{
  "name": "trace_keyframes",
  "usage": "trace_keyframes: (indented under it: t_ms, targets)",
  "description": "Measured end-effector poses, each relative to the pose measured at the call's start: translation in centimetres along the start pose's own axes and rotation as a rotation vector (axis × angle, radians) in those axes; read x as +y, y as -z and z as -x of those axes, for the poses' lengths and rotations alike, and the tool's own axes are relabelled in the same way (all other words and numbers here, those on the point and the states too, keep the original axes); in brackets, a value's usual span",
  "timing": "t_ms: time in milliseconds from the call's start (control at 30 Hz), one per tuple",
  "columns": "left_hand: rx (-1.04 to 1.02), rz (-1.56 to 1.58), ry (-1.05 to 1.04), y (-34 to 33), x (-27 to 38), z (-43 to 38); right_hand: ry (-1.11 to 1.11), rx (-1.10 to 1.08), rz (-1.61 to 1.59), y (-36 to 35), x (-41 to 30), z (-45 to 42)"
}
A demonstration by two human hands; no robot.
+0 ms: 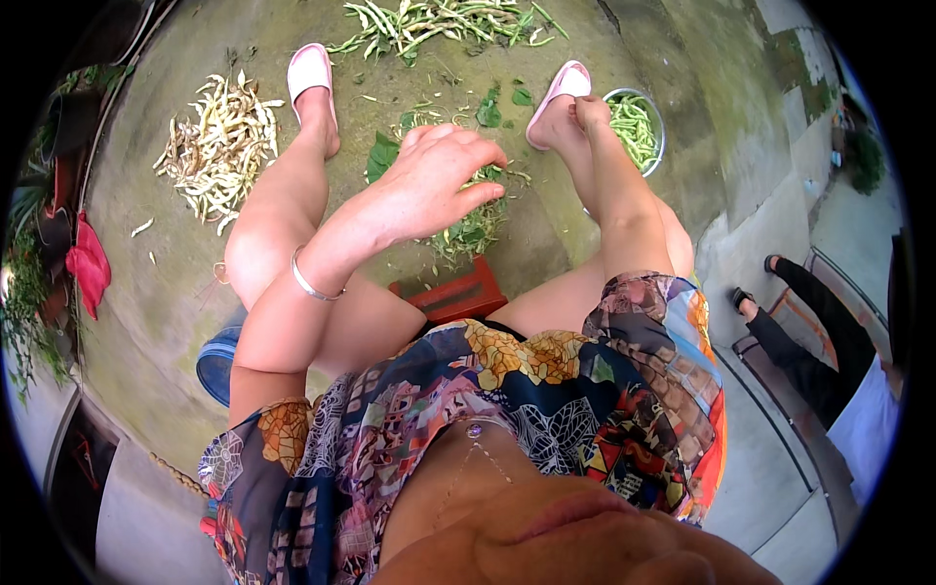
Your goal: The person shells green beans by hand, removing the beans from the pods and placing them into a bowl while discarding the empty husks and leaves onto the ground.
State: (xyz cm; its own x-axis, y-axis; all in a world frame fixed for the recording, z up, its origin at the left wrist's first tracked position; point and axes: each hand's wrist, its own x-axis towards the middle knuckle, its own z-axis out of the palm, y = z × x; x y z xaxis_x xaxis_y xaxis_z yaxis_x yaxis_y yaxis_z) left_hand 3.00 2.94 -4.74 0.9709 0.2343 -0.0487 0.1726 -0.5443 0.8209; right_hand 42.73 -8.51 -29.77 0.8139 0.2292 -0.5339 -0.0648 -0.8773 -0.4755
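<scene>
My left hand [446, 175], with a silver bangle [311, 281] on its wrist, hangs palm down between my knees. Its thumb and fingers are bent and apart, and I see nothing held. Below it on the ground lies a heap of bean leaves and trimmings [468, 238], partly covered by the hand. My right hand [594, 111] is down by my right foot, in front of the ankle, with its fingers curled in. Whether it grips anything is hidden. Right beside it stands a metal bowl [661, 139] of green bean pods [633, 131], partly covered by my forearm.
Long green bean pods [446, 25] lie in a pile beyond my feet. Pale dried pods [223, 146] are heaped outside my left foot. A red stool [457, 292] is under me, a blue bucket [218, 365] by my left thigh. Another person's legs [804, 344] show at the right.
</scene>
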Motion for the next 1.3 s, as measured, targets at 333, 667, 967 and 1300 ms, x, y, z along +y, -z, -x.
trace_keyframes:
  t_ms: [333, 667, 967, 1300]
  targets:
    - [0.183, -0.06, -0.012, 1.1, 8.5, 5.1, 1.017, 0.156, 0.8, -6.6, -14.4, 3.1]
    - [0.125, -0.136, 0.042, 1.5, 7.4, 4.5, 0.942, 0.008, 0.734, -4.7, -15.2, 4.8]
    - [0.148, 0.116, 0.168, 0.7, -2.4, -2.0, 0.443, -0.849, -0.426, 0.6, -17.7, 11.4]
    - [0.596, 1.401, 0.184, 2.7, -10.0, -6.9, 0.994, -0.607, -0.207, 1.2, -21.2, 26.1]
